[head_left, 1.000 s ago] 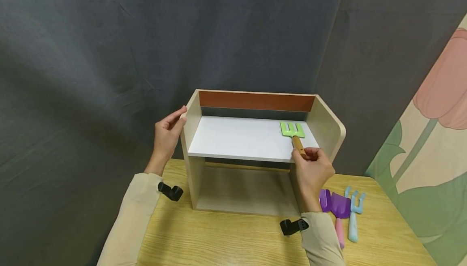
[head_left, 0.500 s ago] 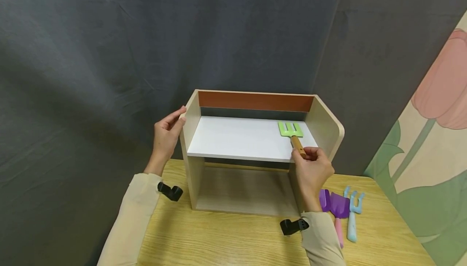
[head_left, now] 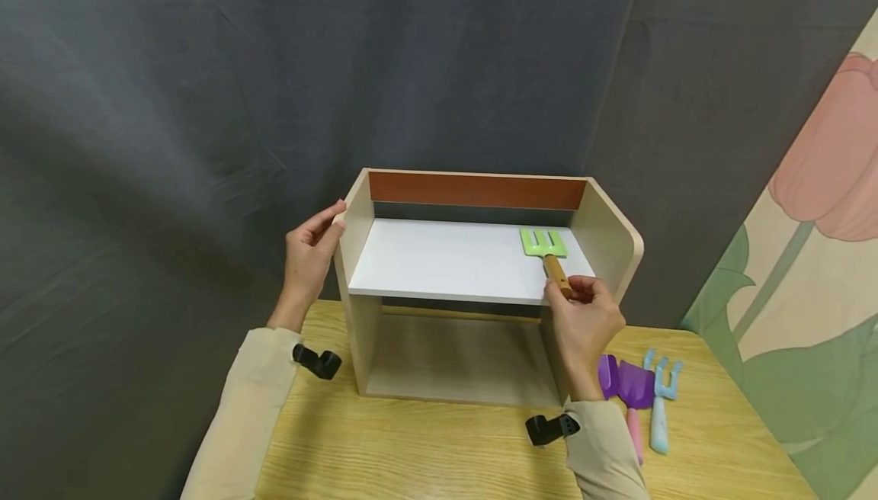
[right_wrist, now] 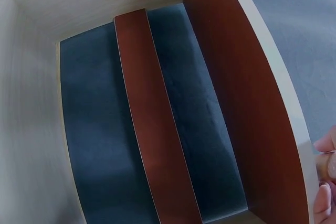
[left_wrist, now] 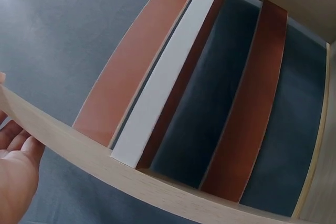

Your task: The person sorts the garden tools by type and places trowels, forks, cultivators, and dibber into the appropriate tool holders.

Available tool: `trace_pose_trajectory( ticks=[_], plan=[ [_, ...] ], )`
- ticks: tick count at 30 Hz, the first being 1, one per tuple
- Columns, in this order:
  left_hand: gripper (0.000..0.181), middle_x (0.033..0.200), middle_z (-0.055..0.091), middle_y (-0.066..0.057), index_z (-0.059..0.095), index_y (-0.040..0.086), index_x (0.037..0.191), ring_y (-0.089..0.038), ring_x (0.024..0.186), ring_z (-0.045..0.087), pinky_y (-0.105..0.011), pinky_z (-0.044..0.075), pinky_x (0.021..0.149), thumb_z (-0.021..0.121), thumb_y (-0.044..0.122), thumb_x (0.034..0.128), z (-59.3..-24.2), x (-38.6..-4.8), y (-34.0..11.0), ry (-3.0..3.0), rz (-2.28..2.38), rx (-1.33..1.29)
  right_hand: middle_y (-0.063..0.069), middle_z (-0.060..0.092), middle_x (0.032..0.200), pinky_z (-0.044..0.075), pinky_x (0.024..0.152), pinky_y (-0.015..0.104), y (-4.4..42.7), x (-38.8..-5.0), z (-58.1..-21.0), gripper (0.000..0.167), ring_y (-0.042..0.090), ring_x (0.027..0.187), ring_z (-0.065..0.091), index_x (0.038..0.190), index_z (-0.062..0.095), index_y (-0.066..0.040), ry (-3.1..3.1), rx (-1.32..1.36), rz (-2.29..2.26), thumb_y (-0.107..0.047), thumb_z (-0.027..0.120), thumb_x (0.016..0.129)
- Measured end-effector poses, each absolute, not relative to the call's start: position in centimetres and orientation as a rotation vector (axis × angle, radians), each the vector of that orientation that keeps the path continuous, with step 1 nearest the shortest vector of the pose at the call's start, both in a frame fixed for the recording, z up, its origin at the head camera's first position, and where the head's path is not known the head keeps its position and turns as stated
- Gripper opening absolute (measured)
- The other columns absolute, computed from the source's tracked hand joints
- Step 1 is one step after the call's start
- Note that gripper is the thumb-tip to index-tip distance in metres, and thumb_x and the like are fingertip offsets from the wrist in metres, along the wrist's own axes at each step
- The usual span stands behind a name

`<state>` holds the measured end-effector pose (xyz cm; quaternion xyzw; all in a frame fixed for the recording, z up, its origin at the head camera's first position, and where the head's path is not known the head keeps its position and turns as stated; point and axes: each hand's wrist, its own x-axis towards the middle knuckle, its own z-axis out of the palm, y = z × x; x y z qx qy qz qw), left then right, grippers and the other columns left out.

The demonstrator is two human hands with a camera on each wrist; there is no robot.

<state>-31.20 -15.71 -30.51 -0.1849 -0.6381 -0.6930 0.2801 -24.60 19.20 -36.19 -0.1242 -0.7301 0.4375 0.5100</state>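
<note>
A small two-tier wooden shelf [head_left: 453, 294] with a white upper board stands on the table. My left hand [head_left: 305, 260] holds the front edge of its left side panel [left_wrist: 157, 199] near the top. At the right part of the white board lies the light green head of a toy garden fork [head_left: 544, 243]. My right hand [head_left: 585, 326] pinches the end of its brown handle at the board's front edge. In the right wrist view only some fingertips [right_wrist: 325, 182] show past the white board, and the fork is out of sight.
On the table [head_left: 411, 447] right of the shelf lie a purple scoop [head_left: 607, 376], a purple shovel [head_left: 636, 386] with a pink handle, and a light blue garden fork [head_left: 660, 408]. A grey curtain [head_left: 446, 65] hangs behind; a tulip-patterned panel [head_left: 816, 256] stands at right.
The head view has shifted slightly, so everything sits a little further left. Both hands keep their hold, and the green fork stays in its place on the board.
</note>
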Motion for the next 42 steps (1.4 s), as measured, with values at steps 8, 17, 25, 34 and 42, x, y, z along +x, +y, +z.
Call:
trace_pose_trajectory(
  ticks=[8,17,25,34,42],
  plan=[
    [0.031,0.126,0.060,-0.021,0.061,-0.011,0.121,-0.018,0.115,0.057,-0.023,0.047,0.089,0.060,-0.004,0.0916,-30.2,-31.0,-15.7,-1.722,-1.851,-0.494,0.014,0.068,0.076,0.040,0.058,0.015,19.3,-24.5,-36.2,0.025,0.010,0.062,0.056,0.086,0.069,0.004,-1.755,-0.269,1.041,-0.015,0.081,0.074],
    [0.029,0.125,0.059,-0.025,0.061,-0.014,0.119,-0.016,0.113,0.058,-0.022,0.048,0.087,0.059,-0.008,0.0906,-30.2,-31.1,-15.4,-1.686,-1.874,-0.507,0.016,0.067,0.078,0.041,0.060,0.016,19.9,-24.2,-36.0,0.025,0.022,0.065,0.062,0.087,0.070,0.005,-1.745,-0.190,1.009,-0.012,0.081,0.073],
    [0.030,0.126,0.059,-0.023,0.060,-0.013,0.121,-0.019,0.116,0.056,-0.024,0.047,0.090,0.059,-0.005,0.0918,-30.3,-31.2,-15.5,-1.696,-1.876,-0.505,0.016,0.068,0.083,0.042,0.061,0.014,20.2,-23.9,-36.0,0.027,0.025,0.068,0.063,0.088,0.070,0.005,-1.766,-0.137,0.984,-0.016,0.081,0.075],
    [0.030,0.127,0.059,-0.022,0.060,-0.012,0.122,-0.020,0.117,0.056,-0.025,0.046,0.091,0.058,-0.004,0.0928,-30.4,-31.2,-15.5,-1.721,-1.866,-0.489,0.015,0.068,0.081,0.043,0.060,0.008,20.7,-23.1,-35.6,0.021,0.024,0.071,0.062,0.087,0.072,0.005,-1.751,-0.035,0.929,-0.010,0.079,0.075],
    [0.031,0.127,0.060,-0.021,0.061,-0.011,0.123,-0.021,0.117,0.055,-0.025,0.046,0.091,0.058,-0.004,0.0929,-30.4,-31.2,-15.5,-1.727,-1.848,-0.502,0.016,0.069,0.084,0.038,0.065,0.012,21.4,-22.4,-35.3,0.023,0.028,0.073,0.061,0.088,0.071,0.005,-1.781,0.045,0.826,-0.013,0.078,0.076]
  ],
)
